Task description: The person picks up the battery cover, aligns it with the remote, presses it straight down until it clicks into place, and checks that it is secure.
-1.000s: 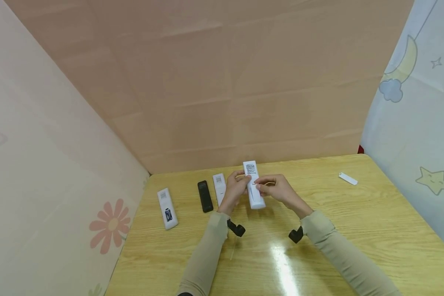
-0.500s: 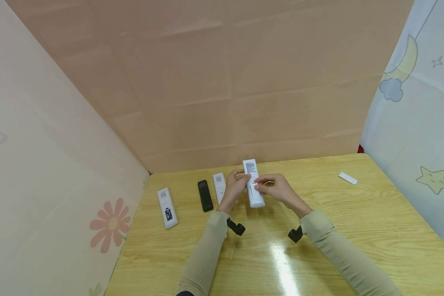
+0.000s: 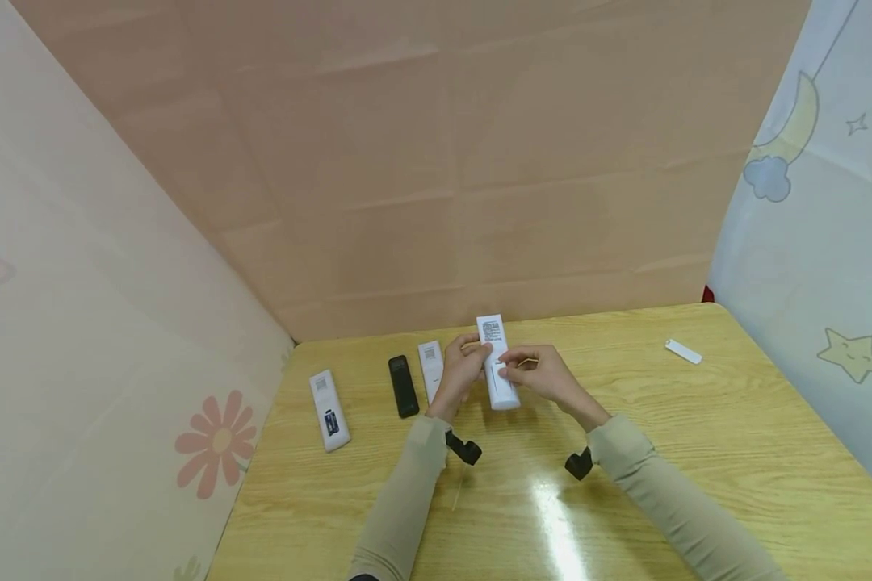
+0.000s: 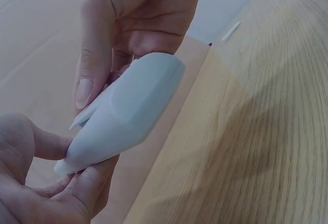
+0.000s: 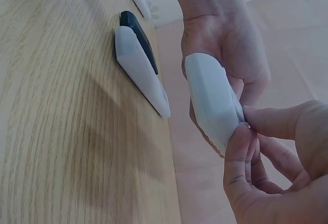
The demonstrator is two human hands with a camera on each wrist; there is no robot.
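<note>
- Left hand grips a white remote control, raised over the desk toward its far edge.
- Right hand pinches its battery cover, tilted up.
- Toward the far edge, leftward: a second white remote, then a black remote.
- Near the left edge: a third white remote, battery compartment exposed.
- Near the far right corner: a small white cover.

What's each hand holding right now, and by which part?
The left hand grips a white remote around its middle; the right hand pinches its battery cover near the raised end.
</note>
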